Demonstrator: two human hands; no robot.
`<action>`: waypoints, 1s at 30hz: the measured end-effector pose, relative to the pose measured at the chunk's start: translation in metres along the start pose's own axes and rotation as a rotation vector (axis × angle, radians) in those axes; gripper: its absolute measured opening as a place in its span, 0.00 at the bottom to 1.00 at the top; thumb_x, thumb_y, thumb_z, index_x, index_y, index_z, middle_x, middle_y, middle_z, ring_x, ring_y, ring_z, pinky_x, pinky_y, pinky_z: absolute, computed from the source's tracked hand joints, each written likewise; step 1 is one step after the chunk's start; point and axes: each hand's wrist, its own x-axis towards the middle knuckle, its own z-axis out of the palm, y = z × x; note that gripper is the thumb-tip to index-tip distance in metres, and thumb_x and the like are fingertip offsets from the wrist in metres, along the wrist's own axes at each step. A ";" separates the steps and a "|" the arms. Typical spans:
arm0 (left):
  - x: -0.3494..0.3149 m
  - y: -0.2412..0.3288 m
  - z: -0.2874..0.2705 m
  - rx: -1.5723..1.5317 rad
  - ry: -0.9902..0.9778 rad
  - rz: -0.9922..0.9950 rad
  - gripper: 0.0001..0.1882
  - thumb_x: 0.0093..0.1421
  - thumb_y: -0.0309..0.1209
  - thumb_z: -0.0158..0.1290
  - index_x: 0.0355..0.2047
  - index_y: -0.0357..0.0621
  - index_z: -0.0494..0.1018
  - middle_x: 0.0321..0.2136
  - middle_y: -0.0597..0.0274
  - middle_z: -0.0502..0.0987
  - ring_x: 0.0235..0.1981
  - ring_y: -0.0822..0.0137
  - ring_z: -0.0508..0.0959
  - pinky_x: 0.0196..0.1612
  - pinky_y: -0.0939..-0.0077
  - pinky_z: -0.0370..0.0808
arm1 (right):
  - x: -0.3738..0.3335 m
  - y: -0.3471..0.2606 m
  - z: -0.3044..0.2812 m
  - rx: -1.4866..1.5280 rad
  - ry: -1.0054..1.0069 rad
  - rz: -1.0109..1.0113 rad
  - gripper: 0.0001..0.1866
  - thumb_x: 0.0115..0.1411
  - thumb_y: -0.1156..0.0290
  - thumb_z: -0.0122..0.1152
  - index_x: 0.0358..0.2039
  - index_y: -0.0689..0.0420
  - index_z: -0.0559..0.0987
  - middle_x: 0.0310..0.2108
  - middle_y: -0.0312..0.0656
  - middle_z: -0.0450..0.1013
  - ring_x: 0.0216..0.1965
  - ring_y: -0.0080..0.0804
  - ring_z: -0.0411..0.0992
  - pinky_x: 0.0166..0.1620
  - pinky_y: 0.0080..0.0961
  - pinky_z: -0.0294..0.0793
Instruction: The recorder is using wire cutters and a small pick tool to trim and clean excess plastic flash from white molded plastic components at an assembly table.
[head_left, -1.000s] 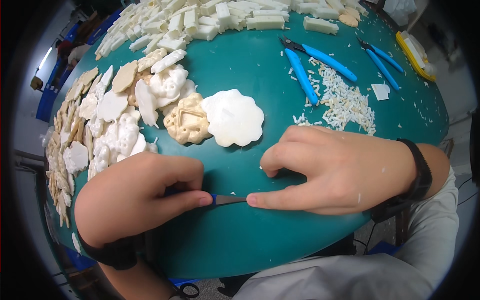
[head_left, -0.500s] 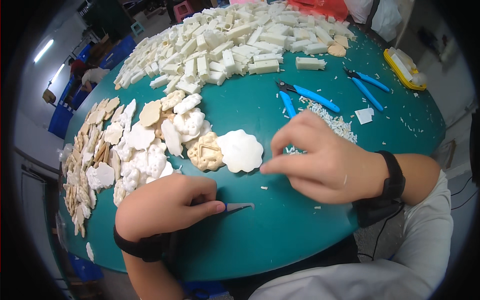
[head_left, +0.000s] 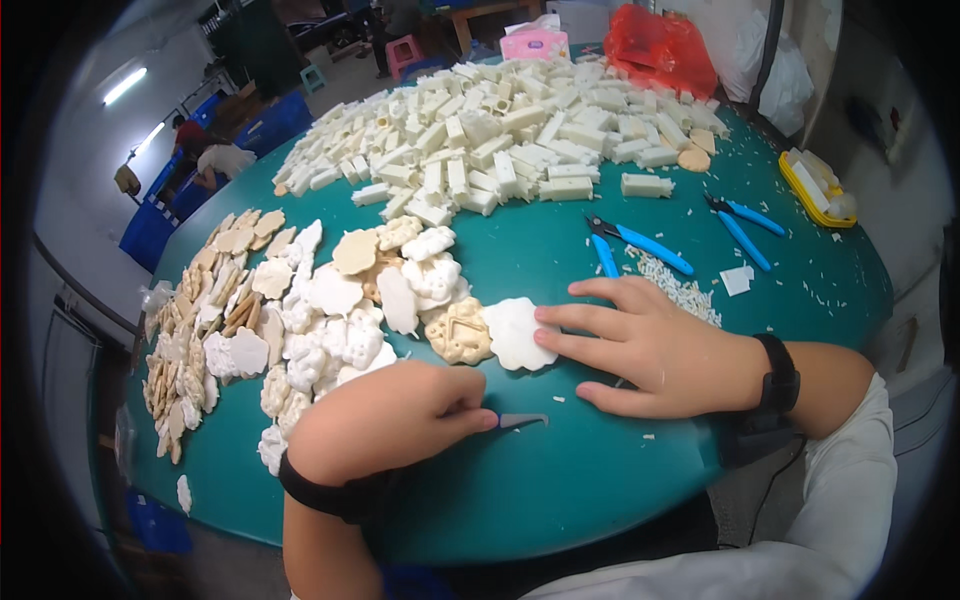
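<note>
My left hand [head_left: 405,420] is closed around a small hook-tipped tool [head_left: 523,420]; its thin blade sticks out past the thumb, just above the table. My right hand [head_left: 650,350] has its fingers spread, and the fingertips rest on the right edge of a flat white scalloped plaque [head_left: 515,335]. Touching that plaque on its left lies a beige moulded plaque [head_left: 460,333] with a raised pattern. Farther left spreads a heap of white and cream moulded plaques [head_left: 325,335], partly hidden behind my left hand.
Many pale hollow blocks [head_left: 480,150] are piled at the table's far side. Blue-handled nippers [head_left: 650,248] lie by a scatter of small white scraps [head_left: 672,285]; a second pair [head_left: 742,235] sits farther right. At the right edge is a yellow tray [head_left: 815,190]. Two people are in the background.
My right hand has opened from a pinched pose and laid its fingers on the white plaque. The left hand still holds the tool. The whole view has shifted, showing more of the far side.
</note>
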 end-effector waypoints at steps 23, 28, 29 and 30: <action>0.000 -0.008 -0.001 0.048 0.385 0.008 0.18 0.64 0.44 0.58 0.30 0.40 0.80 0.21 0.46 0.77 0.25 0.45 0.78 0.30 0.56 0.73 | 0.005 0.001 -0.004 0.127 -0.017 -0.003 0.15 0.66 0.54 0.63 0.41 0.52 0.78 0.48 0.38 0.74 0.55 0.47 0.65 0.62 0.45 0.57; 0.001 -0.003 -0.002 -0.040 0.309 0.028 0.12 0.63 0.39 0.58 0.37 0.42 0.79 0.20 0.53 0.76 0.22 0.55 0.75 0.28 0.62 0.70 | 0.004 0.005 0.002 0.169 0.033 0.046 0.26 0.64 0.47 0.63 0.48 0.57 0.78 0.52 0.43 0.73 0.59 0.47 0.65 0.63 0.47 0.56; 0.001 -0.001 -0.002 -0.080 0.272 0.009 0.11 0.63 0.36 0.59 0.39 0.42 0.78 0.18 0.58 0.74 0.19 0.63 0.71 0.26 0.67 0.67 | 0.003 0.005 0.002 0.126 0.068 0.007 0.30 0.63 0.44 0.63 0.52 0.58 0.78 0.54 0.45 0.72 0.60 0.47 0.64 0.64 0.48 0.55; 0.003 -0.003 0.001 -0.076 0.248 0.039 0.10 0.64 0.33 0.59 0.43 0.43 0.77 0.18 0.60 0.74 0.19 0.65 0.71 0.25 0.69 0.66 | 0.001 0.004 0.000 0.073 0.004 0.002 0.35 0.61 0.40 0.62 0.56 0.58 0.77 0.58 0.47 0.71 0.63 0.47 0.63 0.66 0.51 0.54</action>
